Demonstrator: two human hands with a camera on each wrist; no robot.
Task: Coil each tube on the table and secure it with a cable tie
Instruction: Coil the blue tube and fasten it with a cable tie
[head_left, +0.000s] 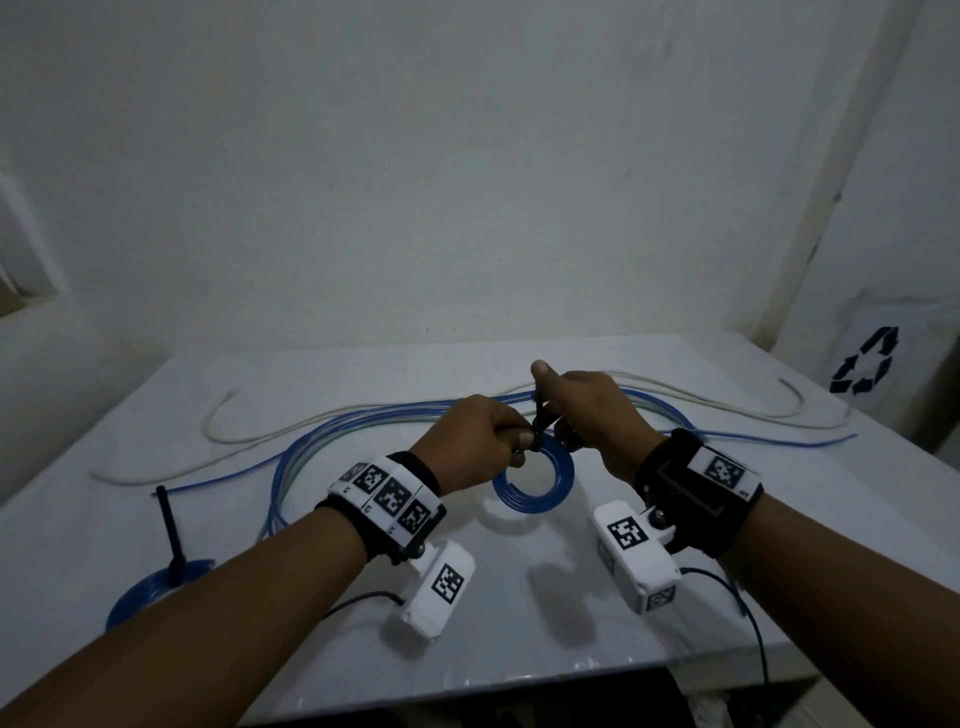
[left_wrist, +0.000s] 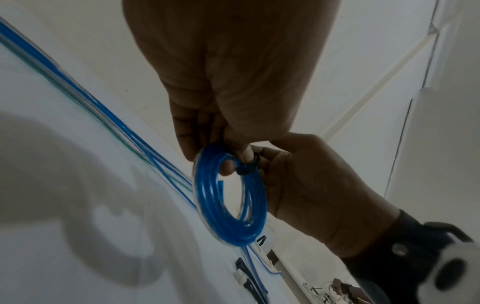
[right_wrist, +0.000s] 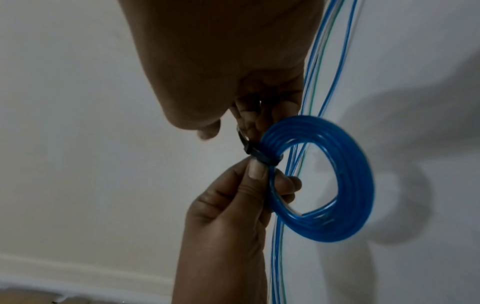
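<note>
A small blue tube coil (head_left: 540, 491) hangs just above the white table (head_left: 519, 649) at its middle. A black cable tie (head_left: 539, 423) is wrapped round the coil's top. My left hand (head_left: 519, 449) pinches the coil right beside the tie, one finger through the ring. My right hand (head_left: 545, 413) pinches the tie's tail, which points up. The left wrist view shows the coil (left_wrist: 207, 205), the tie (left_wrist: 246, 169) and both hands, left (left_wrist: 235, 159) and right (left_wrist: 266, 157). In the right wrist view my left hand (right_wrist: 270, 176) holds the coil (right_wrist: 345, 205) under the tie (right_wrist: 259, 158), and my right hand (right_wrist: 245, 123) holds the tail.
Loose blue and green tubes (head_left: 332, 431) loop across the table behind my hands. A long white tube (head_left: 218, 434) lies further back. A second blue coil (head_left: 150, 590) with an upright black tie tail sits front left. A white bin with a recycling sign (head_left: 865, 366) stands at the right.
</note>
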